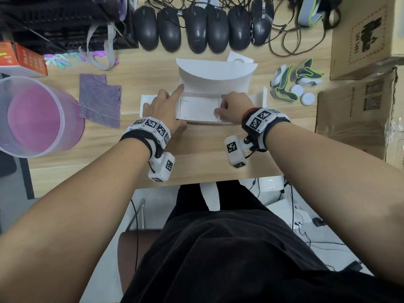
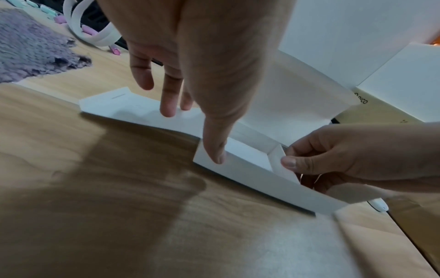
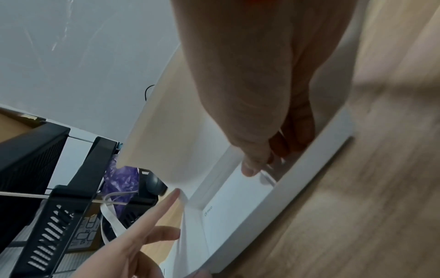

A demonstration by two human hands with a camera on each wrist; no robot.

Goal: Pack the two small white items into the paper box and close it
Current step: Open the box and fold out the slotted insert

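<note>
The white paper box (image 1: 203,121) lies open at the table's middle, its curved lid (image 1: 216,71) standing up at the back. My left hand (image 1: 168,103) is at the box's left end: index finger straight against the lid's left edge, thumb (image 2: 218,152) pressing the front wall (image 2: 262,180). My right hand (image 1: 229,106) is curled at the box's right end and pinches a small inner flap (image 2: 277,159). A flat white card (image 3: 235,193) lies inside the box. Two small round white items (image 1: 297,90) (image 1: 307,98) lie on the table right of the box, untouched.
Several black mice (image 1: 197,29) and cables line the back. Grey straps with green trim (image 1: 284,84) lie beside the round items. Cardboard boxes (image 1: 354,119) stand at the right. At the left are a purple cloth (image 1: 99,99) and a translucent pink tub (image 1: 35,117).
</note>
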